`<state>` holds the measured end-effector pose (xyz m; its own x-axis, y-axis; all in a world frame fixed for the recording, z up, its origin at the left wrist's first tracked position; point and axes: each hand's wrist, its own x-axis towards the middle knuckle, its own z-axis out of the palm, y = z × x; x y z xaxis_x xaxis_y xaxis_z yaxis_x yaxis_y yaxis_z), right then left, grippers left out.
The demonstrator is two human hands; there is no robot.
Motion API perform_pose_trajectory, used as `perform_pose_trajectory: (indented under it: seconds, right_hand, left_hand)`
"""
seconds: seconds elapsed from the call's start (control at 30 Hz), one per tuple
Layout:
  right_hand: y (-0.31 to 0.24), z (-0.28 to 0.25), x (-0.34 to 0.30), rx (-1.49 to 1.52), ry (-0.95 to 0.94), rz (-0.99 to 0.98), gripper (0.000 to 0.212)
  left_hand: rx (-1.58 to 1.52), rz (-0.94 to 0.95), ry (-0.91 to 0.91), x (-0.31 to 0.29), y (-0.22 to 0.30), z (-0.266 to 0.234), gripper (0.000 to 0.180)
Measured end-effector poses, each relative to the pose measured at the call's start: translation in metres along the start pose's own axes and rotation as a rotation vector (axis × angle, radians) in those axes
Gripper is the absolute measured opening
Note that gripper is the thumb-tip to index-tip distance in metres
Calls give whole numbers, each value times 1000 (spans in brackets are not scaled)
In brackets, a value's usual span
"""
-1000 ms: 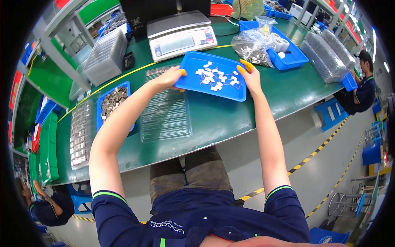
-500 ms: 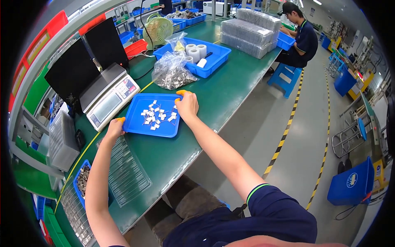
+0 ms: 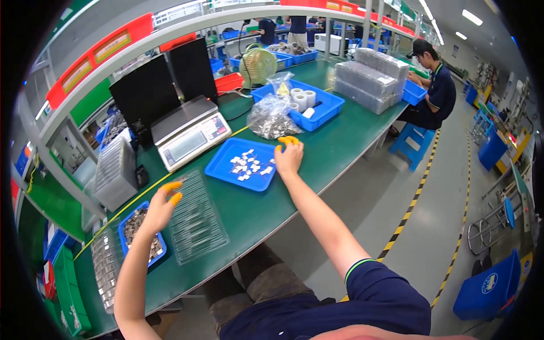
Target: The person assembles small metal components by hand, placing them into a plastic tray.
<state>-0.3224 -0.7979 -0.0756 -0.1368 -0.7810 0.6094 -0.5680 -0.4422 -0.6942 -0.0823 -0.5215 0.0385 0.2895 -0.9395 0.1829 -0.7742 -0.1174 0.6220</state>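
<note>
A shallow blue tray [image 3: 220, 165] lies on the green table, holding several small white pieces [image 3: 247, 165] with thin wires. My right hand [image 3: 290, 158], orange covers on its fingertips, is closed on the tray's far right corner. Free of the tray, my left hand [image 3: 160, 211] is open with thumb and fingers apart; its fingertips are orange-covered too. It hovers by a clear ribbed plastic tray [image 3: 198, 224] and a smaller blue tray [image 3: 164, 250] of small metallic parts, partly hidden by my left forearm.
A digital scale [image 3: 190, 141] stands behind the trays, beside black panels [image 3: 139, 93]. Farther back are a bag of metallic parts [image 3: 276, 120], a blue bin [image 3: 328, 116] with white rolls, a fan [image 3: 259, 66] and stacked clear trays [image 3: 365, 85]. Another person [image 3: 439, 90] sits at far right.
My left hand has let go of the blue tray and moved away from it, toward the ribbed plastic tray. My right hand stays at the tray's corner. The whole view has shifted.
</note>
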Motion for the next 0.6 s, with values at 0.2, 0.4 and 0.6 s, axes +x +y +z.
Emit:
perform_pose_trajectory:
  seconds: [0.2,0.4,0.6]
  right_hand:
    - [8,-3,4,31,141,-284,25]
    - [-117,-31,11,302,101,-426,29]
    - [-297,26,-52,621,-508,-808,24]
  left_hand:
    - [106,-36,156,-140,3,-60,29]
    - [432,-242,706,-250,-65,-84,32]
    - [511,-611,1101,-317,-105,-64,47]
